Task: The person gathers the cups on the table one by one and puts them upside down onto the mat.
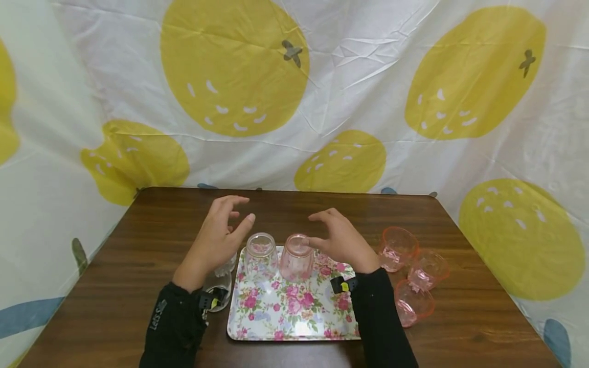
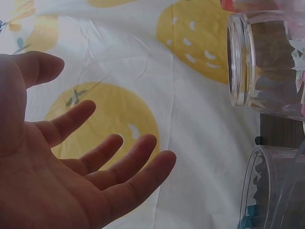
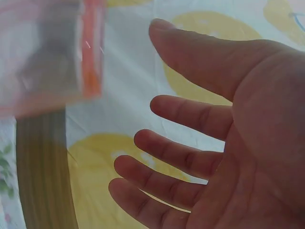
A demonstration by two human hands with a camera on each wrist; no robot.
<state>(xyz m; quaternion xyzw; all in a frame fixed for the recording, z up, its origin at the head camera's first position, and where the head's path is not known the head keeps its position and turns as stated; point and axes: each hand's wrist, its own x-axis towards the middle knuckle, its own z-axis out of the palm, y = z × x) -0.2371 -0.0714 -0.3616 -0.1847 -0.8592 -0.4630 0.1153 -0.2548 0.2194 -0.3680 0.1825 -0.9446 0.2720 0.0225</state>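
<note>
Two glasses stand upside down side by side on a floral tray (image 1: 262, 322): a clear glass (image 1: 261, 255) on the left and a pink glass (image 1: 296, 263) on the right. My left hand (image 1: 216, 237) is raised beside and above the clear glass, fingers spread and holding nothing. In the left wrist view the clear glass (image 2: 271, 67) is apart from the fingers. Over the tray's right part, my right hand (image 1: 342, 240) hovers with relaxed, separated fingers. The right wrist view shows the pink glass (image 3: 43, 57) apart from the empty right hand (image 3: 190, 143).
Several pink cups stand right of the tray, among them a rear cup (image 1: 399, 245) and a front cup (image 1: 414, 304). Left of the tray, clear glassware (image 1: 220, 286) is partly hidden by the left arm. A lemon-print cloth (image 1: 345, 102) hangs behind the wooden table (image 1: 124, 271).
</note>
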